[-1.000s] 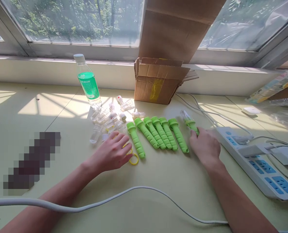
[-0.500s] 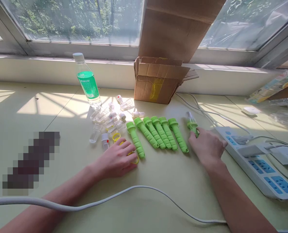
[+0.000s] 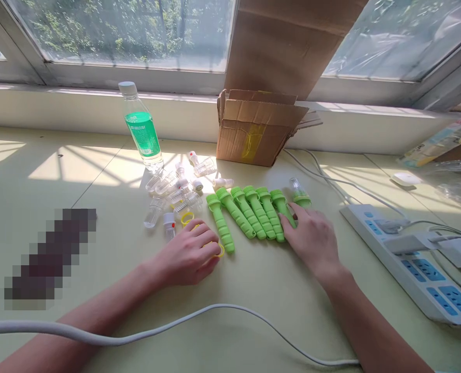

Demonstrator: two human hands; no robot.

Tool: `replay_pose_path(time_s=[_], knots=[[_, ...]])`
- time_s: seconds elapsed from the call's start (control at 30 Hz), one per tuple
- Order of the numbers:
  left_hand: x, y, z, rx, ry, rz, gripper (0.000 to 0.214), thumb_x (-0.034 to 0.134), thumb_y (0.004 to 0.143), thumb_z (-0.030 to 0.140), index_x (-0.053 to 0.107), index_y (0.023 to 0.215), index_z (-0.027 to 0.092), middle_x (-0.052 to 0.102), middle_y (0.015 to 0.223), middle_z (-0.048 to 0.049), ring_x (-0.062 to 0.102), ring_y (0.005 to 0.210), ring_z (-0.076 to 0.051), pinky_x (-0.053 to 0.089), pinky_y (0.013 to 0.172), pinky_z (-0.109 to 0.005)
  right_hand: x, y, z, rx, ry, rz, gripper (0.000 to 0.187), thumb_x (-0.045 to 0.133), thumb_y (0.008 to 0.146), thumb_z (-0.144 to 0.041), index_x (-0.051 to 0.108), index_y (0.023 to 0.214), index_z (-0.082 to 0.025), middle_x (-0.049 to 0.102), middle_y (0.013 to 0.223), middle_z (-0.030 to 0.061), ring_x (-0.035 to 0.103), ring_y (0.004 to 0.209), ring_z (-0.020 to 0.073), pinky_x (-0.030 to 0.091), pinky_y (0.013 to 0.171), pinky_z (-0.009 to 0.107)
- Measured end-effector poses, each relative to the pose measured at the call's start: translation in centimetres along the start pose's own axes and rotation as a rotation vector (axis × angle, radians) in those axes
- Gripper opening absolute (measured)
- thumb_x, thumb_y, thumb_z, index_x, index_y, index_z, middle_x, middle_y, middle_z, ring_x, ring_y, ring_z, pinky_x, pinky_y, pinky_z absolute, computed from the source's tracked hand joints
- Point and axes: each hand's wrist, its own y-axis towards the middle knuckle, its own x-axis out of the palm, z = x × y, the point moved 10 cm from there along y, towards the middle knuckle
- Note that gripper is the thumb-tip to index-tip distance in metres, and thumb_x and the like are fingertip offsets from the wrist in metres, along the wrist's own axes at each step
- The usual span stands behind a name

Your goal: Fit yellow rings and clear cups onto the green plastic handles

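Several green ribbed handles [image 3: 255, 213] with threaded tops lie side by side in a slanted row. At the right end is another green handle with a clear ribbed cap [image 3: 301, 196]. My right hand [image 3: 313, 241] is closed around its lower part, which is mostly hidden, and the thumb is beside the last handle of the row. Left of the row, my left hand [image 3: 191, 252] rests on the table, fingers curled over a yellow ring [image 3: 221, 250] that peeks out by the fingertips. Another yellow ring [image 3: 187, 218] lies just beyond the knuckles.
Clear ribbed caps [image 3: 167, 182] and small white-topped pieces [image 3: 169, 221] are heaped behind my left hand. Further back stand a green-labelled bottle [image 3: 142, 129] and a cardboard box [image 3: 255, 132]. A power strip [image 3: 409, 259] lies at right; a white cable [image 3: 222, 305] crosses in front.
My right hand has moved left with the capped green handle, bringing it beside the row's right end. My left hand has stayed almost in place at the yellow ring.
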Motion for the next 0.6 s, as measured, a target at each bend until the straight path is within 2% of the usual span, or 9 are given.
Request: replay_pose_path(time_s=[0.13,0.3,0.47,0.6], knots=[[-0.5,-0.1,-0.1,0.002,0.003,0.065,0.009,0.048,0.087,0.018,0.057,0.089,0.018,0.063,0.086,-0.0054,0.055,0.078,-0.016,0.043,0.082,-0.036,0.7,0.1,0.3,0.01,0.043,-0.04,0.029,0.049,0.085,-0.037,0.063,0.096,-0.014,0.06,0.069,0.0078,0.053,0.065,0.0231,0.037,0.06,0.032],[-1.3,-0.4,-0.5,0.012,0.025,0.195,0.015,0.054,0.083,0.015,0.054,0.098,0.018,0.065,0.09,-0.0066,0.057,0.078,-0.017,0.046,0.078,-0.036,0.4,0.1,0.0,0.025,0.036,-0.022,0.028,0.043,0.087,-0.034,0.064,0.086,-0.015,0.057,0.069,0.0081,0.054,0.067,0.0238,0.038,0.059,0.032],[-2.2,-1.0,-0.9,-0.018,0.006,0.334,0.028,0.058,0.081,0.014,0.05,0.108,0.017,0.064,0.098,-0.0097,0.06,0.083,-0.018,0.048,0.076,-0.036,-2.2,-0.3,0.5,0.156,0.16,0.143,0.036,0.038,0.09,-0.03,0.057,0.117,-0.014,0.056,0.09,0.0119,0.057,0.07,0.0236,0.039,0.052,0.031],[-2.8,-1.5,-1.4,-0.081,-0.03,0.441,0.036,0.06,0.079,0.011,0.047,0.112,0.018,0.064,0.105,-0.0117,0.061,0.091,-0.021,0.049,0.076,-0.037,-3.5,-0.6,-1.2,0.061,0.298,0.201,0.037,0.041,0.091,-0.029,0.054,0.123,-0.016,0.056,0.1,0.0131,0.06,0.078,0.0244,0.045,0.054,0.031]])
